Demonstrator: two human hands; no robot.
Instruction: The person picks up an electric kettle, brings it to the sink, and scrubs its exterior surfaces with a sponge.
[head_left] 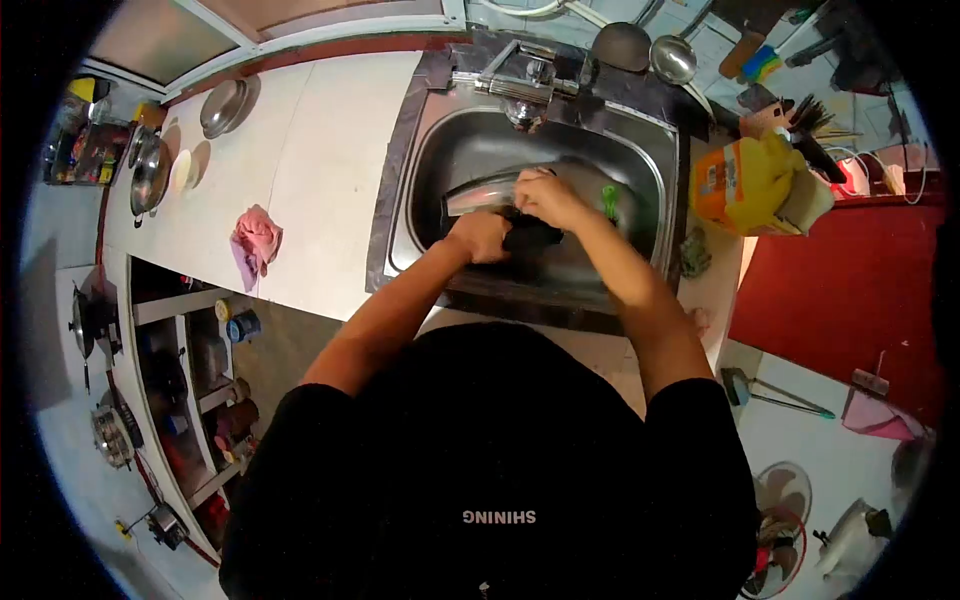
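Observation:
Both hands are inside the steel sink (640,222). My left hand (482,238) is closed at the near edge of a dark item with a clear, shiny lid-like part (484,192); what its fingers hold is hidden. Slightly farther right, my right hand (543,196) is pinched above the same item, and anything between its fingers is too small to make out. A black piece (532,236) lies beneath and between the hands. To the right in the basin is a bright green object (609,201).
The faucet (525,92) stands at the sink's back edge. A yellow bag (745,185) is right of the sink, beside a green scrubber (694,252). On the left counter lie a pink cloth (257,245) and a metal lid (224,107). A ladle (673,59) hangs behind.

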